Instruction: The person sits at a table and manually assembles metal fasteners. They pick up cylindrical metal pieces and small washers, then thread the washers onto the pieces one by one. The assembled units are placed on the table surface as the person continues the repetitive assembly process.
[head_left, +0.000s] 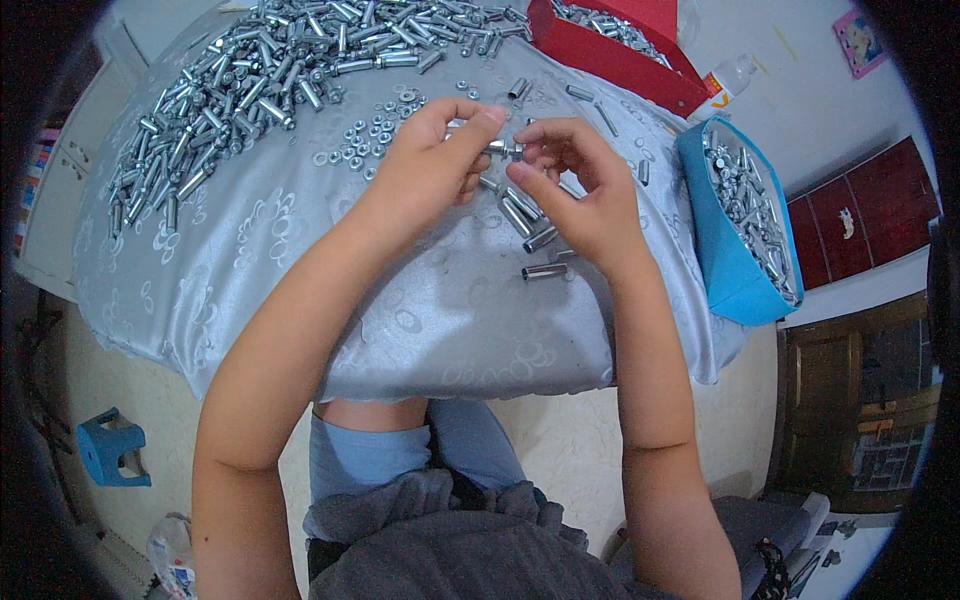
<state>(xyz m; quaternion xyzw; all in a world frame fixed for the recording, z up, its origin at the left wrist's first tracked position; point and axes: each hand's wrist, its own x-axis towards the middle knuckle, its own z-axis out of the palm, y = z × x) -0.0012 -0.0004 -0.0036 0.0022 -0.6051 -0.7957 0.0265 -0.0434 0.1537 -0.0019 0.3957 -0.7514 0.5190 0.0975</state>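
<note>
Both hands meet over the counter [250,250]: left hand [430,160] and right hand [580,195] pinch a small metal bolt [503,147] between fingertips, loose sleeves [530,225] lying just beneath the grip.

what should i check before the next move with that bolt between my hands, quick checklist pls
1. Bolt pinched between left hand and right hand: ok.
2. Part seated properly on the bolt: cannot tell, fingers hide it.
3. Loose nuts within reach of the left hand: ok.
4. Loose sleeves on the cloth under the hands: ok.
5. Blue box by the right hand has room: cannot tell, it looks well filled.
6. Pile of parts lies away from the table edge: ok.
</note>
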